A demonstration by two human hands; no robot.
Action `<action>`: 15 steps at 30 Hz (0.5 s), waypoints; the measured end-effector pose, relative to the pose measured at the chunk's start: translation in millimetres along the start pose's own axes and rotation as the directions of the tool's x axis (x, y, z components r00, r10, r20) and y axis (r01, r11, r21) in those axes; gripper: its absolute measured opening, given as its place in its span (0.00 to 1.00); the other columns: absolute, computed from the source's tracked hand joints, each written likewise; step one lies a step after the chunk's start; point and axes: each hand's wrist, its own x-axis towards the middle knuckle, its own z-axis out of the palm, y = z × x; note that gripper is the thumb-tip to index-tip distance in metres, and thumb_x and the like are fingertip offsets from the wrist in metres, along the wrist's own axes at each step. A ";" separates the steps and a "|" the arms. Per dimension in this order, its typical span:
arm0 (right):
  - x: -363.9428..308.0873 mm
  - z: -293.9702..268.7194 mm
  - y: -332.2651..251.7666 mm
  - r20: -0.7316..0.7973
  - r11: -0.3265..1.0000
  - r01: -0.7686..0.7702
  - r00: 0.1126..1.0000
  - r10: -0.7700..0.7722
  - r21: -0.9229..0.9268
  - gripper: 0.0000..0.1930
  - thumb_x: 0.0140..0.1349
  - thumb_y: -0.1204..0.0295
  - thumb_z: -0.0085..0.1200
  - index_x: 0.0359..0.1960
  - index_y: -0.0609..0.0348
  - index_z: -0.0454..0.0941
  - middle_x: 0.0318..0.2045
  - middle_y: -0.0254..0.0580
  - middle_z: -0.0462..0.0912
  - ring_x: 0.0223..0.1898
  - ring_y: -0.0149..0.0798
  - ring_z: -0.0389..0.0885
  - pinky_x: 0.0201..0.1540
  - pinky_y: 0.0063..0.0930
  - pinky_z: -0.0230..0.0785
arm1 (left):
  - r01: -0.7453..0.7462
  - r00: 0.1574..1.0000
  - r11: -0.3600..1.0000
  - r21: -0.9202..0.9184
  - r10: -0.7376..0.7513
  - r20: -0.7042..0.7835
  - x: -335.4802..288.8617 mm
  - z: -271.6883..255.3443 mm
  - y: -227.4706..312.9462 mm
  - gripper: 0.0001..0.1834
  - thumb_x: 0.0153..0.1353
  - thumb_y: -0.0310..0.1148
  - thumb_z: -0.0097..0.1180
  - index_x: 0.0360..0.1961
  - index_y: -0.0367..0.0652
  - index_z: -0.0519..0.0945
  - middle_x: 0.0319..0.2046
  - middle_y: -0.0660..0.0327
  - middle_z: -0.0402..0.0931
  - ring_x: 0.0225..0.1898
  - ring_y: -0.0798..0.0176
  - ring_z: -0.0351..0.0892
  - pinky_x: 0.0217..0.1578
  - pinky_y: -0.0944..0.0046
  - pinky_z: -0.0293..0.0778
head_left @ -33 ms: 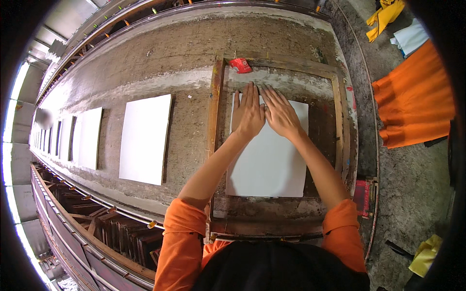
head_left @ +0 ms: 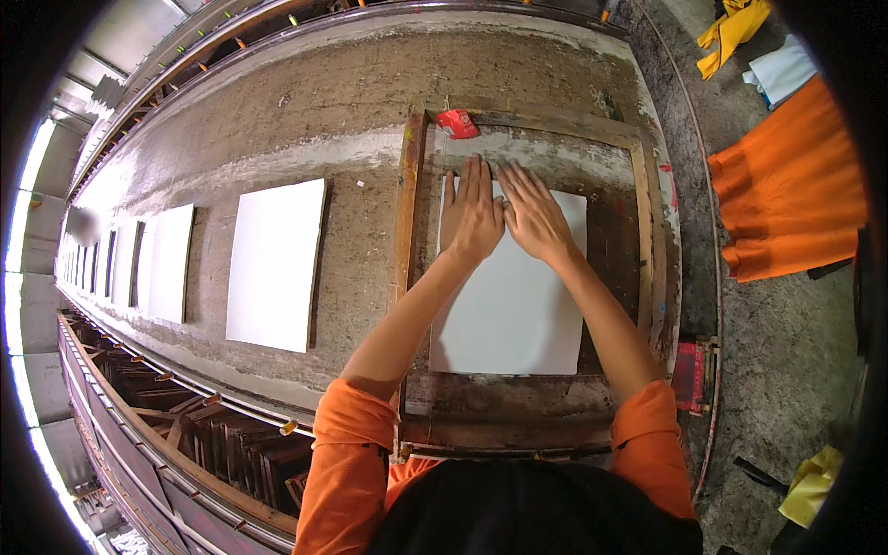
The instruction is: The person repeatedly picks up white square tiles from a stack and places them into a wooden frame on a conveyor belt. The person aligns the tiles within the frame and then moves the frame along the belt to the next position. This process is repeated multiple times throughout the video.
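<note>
White and smooth, one rectangular sheet (head_left: 513,296) lies flat inside a wooden frame (head_left: 408,213) on the long, grimy worktable (head_left: 305,102). Both hands press on the far half of that sheet, palms down, fingers stretched flat and close together; neither grips anything. The left hand (head_left: 472,217) rests on the sheet's far left part, its fingertips reaching over the far edge onto the stained surface within the frame. The right hand (head_left: 534,217) lies just beside it, the two thumbs nearly touching, its fingers angled toward the far left of the sheet. Two orange sleeves (head_left: 347,462) cover the upper arms, the forearms bare.

One frame surrounds the sheet on all four sides, its rails dark and smeared. At the frame's far rail sits one small red object (head_left: 457,124), well apart from the sheet.

Left of the frame, more white sheets lie in a row along the table: the nearest (head_left: 276,265) is large and clear, a second (head_left: 171,263) follows, and at least three narrower ones recede beyond it, too small to count surely.

Right of the frame, on the ground, hangs orange cloth (head_left: 786,194), with one yellow cloth (head_left: 735,28) and one pale blue-white piece (head_left: 782,69) beyond it, and a yellow item (head_left: 814,481) nearer.
</note>
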 end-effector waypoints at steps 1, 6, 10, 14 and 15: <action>0.1 2.6 4.1 -0.027 0.995 -0.096 0.995 0.096 -0.021 0.26 0.61 0.67 0.35 0.61 0.67 0.55 0.61 0.52 0.58 0.64 0.45 0.53 0.67 0.38 0.43 | 0.027 0.999 1.000 -0.012 -0.027 -0.024 1.1 -0.3 2.3 0.34 0.59 0.42 0.42 0.59 0.25 0.55 0.62 0.41 0.51 0.66 0.48 0.46 0.63 0.48 0.42; -9.9 3.9 10.3 -0.089 0.865 -0.493 0.869 0.486 -0.093 0.27 0.61 0.67 0.35 0.60 0.72 0.54 0.60 0.58 0.59 0.63 0.50 0.54 0.66 0.41 0.43 | 0.157 0.987 0.986 0.060 -0.155 -0.028 -7.2 -5.2 1.4 0.43 0.57 0.52 0.45 0.60 0.25 0.52 0.62 0.39 0.48 0.65 0.46 0.47 0.63 0.49 0.44; -32.2 3.1 2.0 -0.229 0.821 -0.554 0.824 0.518 -0.139 0.28 0.62 0.66 0.32 0.61 0.71 0.51 0.61 0.57 0.57 0.64 0.51 0.52 0.65 0.41 0.46 | 0.149 0.988 0.987 0.056 -0.146 -0.054 -28.0 -8.5 -1.0 0.44 0.56 0.54 0.46 0.61 0.25 0.51 0.63 0.40 0.49 0.66 0.47 0.46 0.63 0.50 0.45; -55.1 -5.4 -11.2 -0.218 0.848 -0.524 0.839 0.498 -0.080 0.28 0.62 0.67 0.33 0.61 0.72 0.50 0.61 0.59 0.56 0.65 0.52 0.51 0.65 0.41 0.46 | 0.123 0.990 0.992 0.013 -0.122 -0.066 -56.9 -16.3 -3.8 0.47 0.55 0.56 0.47 0.59 0.22 0.52 0.61 0.37 0.50 0.64 0.42 0.48 0.61 0.49 0.50; -60.9 -7.6 -14.5 -0.194 0.851 -0.522 0.842 0.504 -0.054 0.29 0.61 0.67 0.34 0.61 0.73 0.49 0.61 0.60 0.56 0.65 0.52 0.50 0.65 0.41 0.45 | 0.101 0.992 0.995 0.014 -0.100 -0.082 -63.4 -17.3 -3.9 0.47 0.55 0.56 0.48 0.59 0.22 0.52 0.61 0.36 0.50 0.64 0.41 0.48 0.61 0.49 0.49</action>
